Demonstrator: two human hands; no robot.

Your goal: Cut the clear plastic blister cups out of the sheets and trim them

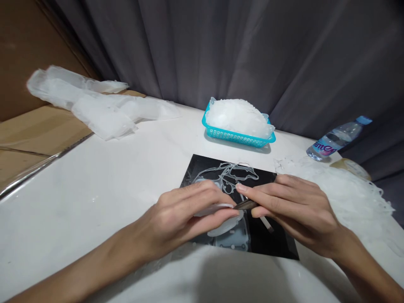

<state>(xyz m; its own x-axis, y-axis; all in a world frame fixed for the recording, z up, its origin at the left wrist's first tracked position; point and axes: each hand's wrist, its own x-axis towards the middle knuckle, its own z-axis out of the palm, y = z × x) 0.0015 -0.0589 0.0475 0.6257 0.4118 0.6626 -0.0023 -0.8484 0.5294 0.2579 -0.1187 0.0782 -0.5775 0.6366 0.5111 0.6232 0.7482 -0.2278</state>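
Observation:
My left hand pinches a thin, translucent white piece by its edge, fingers above and thumb below. In my right hand is a dark pointed metal tool, seemingly tweezers, its tip touching the edge of that piece near my left fingertips. Both hands are over a black mat. On the mat beneath them lie clear rounded pieces, partly covered by my left hand. A thin, looping strip of clear trimmed scrap rests at the mat's far side.
Behind the mat stands a turquoise basket heaped with white translucent pieces. A loose pile of clear scrap spreads at the right, near a tilted water bottle and a tape roll. Plastic bags and cardboard occupy the left.

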